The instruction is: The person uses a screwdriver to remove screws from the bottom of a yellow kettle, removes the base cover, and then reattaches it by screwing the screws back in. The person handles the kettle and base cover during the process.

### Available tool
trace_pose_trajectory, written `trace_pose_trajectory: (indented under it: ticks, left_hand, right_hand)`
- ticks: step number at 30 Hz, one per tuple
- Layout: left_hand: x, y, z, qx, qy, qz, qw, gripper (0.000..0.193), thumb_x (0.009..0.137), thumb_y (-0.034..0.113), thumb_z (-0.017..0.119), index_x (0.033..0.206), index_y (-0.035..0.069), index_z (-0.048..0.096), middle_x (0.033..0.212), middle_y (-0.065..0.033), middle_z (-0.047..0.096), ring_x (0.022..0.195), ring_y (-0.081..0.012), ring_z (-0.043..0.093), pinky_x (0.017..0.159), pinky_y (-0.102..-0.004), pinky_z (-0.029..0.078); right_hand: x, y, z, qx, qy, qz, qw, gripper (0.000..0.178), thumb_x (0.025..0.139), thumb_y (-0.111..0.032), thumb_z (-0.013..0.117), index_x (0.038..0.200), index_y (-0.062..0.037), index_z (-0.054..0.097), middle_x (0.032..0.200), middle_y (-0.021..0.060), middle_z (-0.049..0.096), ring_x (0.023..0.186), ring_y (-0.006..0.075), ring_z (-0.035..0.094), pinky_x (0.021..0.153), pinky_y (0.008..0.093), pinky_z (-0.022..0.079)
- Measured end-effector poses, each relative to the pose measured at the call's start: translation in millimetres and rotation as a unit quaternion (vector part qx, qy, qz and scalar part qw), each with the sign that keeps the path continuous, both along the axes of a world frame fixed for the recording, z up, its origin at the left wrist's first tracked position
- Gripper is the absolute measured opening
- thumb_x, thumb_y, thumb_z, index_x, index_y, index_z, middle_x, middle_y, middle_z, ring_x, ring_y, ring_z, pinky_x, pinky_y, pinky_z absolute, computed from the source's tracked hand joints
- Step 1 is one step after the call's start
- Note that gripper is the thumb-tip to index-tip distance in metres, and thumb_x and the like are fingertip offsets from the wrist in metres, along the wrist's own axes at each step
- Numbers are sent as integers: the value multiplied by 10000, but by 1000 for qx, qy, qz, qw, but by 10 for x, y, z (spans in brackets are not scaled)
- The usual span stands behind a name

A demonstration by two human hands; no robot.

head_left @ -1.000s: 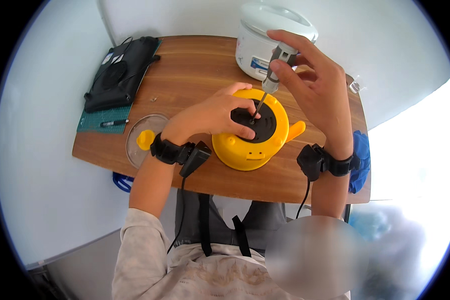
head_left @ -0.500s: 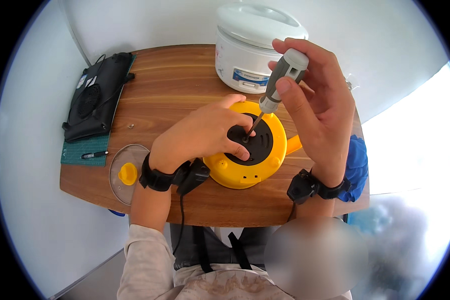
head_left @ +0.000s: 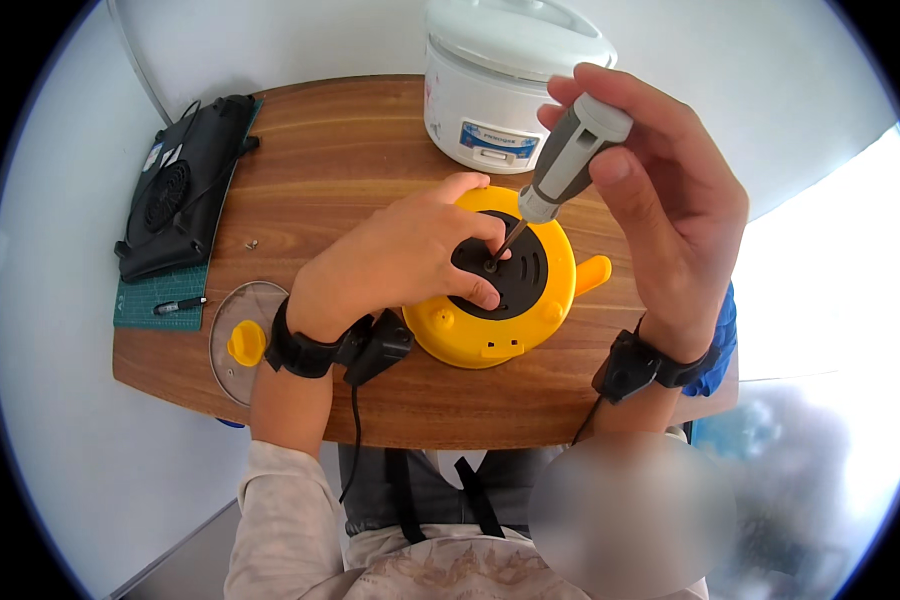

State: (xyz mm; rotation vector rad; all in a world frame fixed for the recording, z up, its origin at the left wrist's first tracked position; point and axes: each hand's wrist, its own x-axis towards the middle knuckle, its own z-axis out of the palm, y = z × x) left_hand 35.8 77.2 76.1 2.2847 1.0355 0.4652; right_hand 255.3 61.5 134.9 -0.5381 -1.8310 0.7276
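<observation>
A yellow pot-like appliance [head_left: 560,265] lies upside down, its black vented base plate [head_left: 515,285] facing up and its yellow handle [head_left: 595,273] pointing right. My left hand [head_left: 390,255] grips it from the left, with a finger over the far rim and the thumb and other fingers curled onto the base plate. Between thumb and finger, the tip of a grey screwdriver [head_left: 567,160] sits in a recess near the plate's middle. The tool leans to the right. My right hand [head_left: 685,215] holds its handle loosely between thumb and fingers.
Left on the wooden table lie a clear round lid [head_left: 223,365] with a yellow knob and some small metal bits [head_left: 252,244]. A black appliance [head_left: 175,190] and a pen [head_left: 180,305] rest on a green mat [head_left: 135,312]. Behind stands a white rice cooker [head_left: 450,110]; at right, blue fabric [head_left: 715,350].
My right hand has shifted slightly right, and the screwdriver's handle leans a little farther right. Its tip stays in the recess. My left hand keeps its hold on the pot-like appliance.
</observation>
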Motion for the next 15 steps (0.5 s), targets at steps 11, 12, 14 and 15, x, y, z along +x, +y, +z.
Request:
trace_pose_trajectory:
  ticks: [11,12,14,15]
  left_hand:
    - [-12,-45,99,-40,20,14,999,404,755,359,822,1041,94,717,1534,-230,422,1223,-411,579,1023,-428,459]
    - [-20,-37,99,-55,17,12,998,407,755,365,821,1043,96,717,1539,-230,419,1230,-412,576,1029,-428,455]
    - [-30,-28,73,-26,34,10,999,428,748,382,823,1056,104,719,1576,-229,377,1292,-409,539,1049,-421,444]
    - [-31,-25,47,-12,42,6,999,438,744,390,825,1063,108,721,1594,-229,357,1323,-407,521,1060,-417,438]
  right_hand:
    - [-130,-16,-41,191,-64,-87,975,369,928,-152,756,1181,-31,517,1309,179,601,1178,281,634,973,360,526]
    - [-119,2,-30,183,-58,-42,981,375,946,-191,738,1196,-34,506,1365,198,568,1220,298,613,1014,376,500]
    - [-71,38,-22,145,-37,69,986,410,977,-272,700,1234,-42,479,1481,235,484,1312,333,556,1100,408,439]
    - [-75,15,-14,145,-38,67,987,410,977,-272,700,1234,-42,479,1481,235,484,1312,333,556,1100,408,439]
